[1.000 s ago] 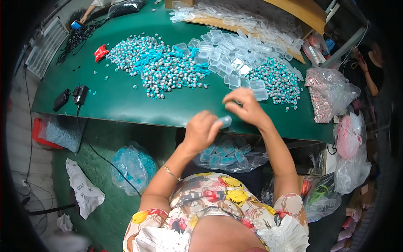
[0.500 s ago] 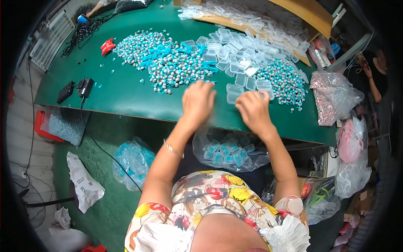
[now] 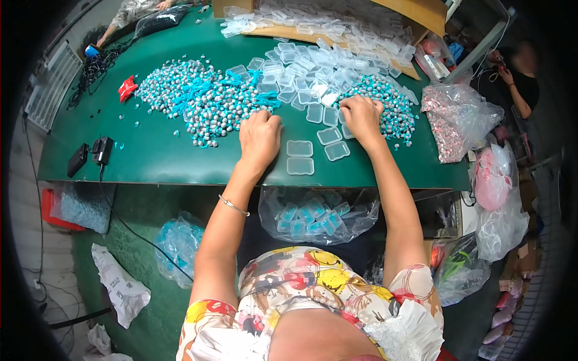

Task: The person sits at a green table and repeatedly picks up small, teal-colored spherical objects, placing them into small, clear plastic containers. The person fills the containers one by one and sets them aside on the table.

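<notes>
The left hand (image 3: pixel 260 137) lies palm down on the green counter (image 3: pixel 162 157), fingers bent, its tips at the near edge of the big heap of small silver-and-teal pieces (image 3: pixel 198 99); whether that grip is closed on any piece I cannot tell, since the fingertips are hidden under the hand. The right hand (image 3: pixel 361 117) rests at the near edge of a second, smaller heap of the same pieces (image 3: pixel 388 105), fingers curled into it, and again the grip hides what, if anything, it pinches. So there are two heaps, each far too many to count. Just in front of the hands, between them, lie about five small clear plastic boxes (image 3: pixel 300 157) set apart from the rest: two stacked near the counter's front edge, three more closer to the right hand. Behind these spreads a loose pile of dozens more clear boxes (image 3: pixel 313 72), and still more sit on a wooden board (image 3: pixel 337 33) at the back. Half a second ago both hands were nearer the middle of the counter, close together over the clear boxes; now they have spread apart, the left toward the big heap, the right onto the small one. Below the counter's edge hangs a clear bag of filled teal boxes (image 3: pixel 316 216). One red object (image 3: pixel 127 88) lies at the far left, and two black blocks with a cable (image 3: pixel 90 155) sit near the left front edge.
</notes>
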`<state>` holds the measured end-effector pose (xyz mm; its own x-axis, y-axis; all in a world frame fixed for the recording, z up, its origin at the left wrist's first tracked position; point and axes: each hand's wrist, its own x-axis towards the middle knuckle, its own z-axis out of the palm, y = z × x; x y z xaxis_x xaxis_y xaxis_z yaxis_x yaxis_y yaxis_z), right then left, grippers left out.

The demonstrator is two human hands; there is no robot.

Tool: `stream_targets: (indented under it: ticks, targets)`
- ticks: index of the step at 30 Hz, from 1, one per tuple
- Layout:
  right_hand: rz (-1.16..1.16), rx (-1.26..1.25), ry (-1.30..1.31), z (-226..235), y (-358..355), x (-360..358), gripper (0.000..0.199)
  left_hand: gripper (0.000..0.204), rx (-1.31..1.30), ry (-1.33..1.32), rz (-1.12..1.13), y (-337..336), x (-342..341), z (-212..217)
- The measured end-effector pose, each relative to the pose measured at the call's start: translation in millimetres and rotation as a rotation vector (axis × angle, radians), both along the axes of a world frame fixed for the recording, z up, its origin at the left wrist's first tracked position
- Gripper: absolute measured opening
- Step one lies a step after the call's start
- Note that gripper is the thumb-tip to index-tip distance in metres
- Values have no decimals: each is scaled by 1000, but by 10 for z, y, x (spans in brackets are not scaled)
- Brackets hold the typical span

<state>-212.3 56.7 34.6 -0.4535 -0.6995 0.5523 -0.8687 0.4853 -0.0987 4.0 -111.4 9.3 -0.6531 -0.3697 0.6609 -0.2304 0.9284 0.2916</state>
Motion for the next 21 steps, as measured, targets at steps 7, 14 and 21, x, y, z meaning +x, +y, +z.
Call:
stream_targets:
  ticks: [7,14,21]
  targets:
    - [-165,377,34,35,-414,-159,17,8,132,-83,-21,201,350,14]
    - [-103,141,-114,61,-234,-141,15,9,376,8,-116,227,383,-61]
    - [392,-26,-513,156,281,929,14,8,694,24,-330,436,524,114]
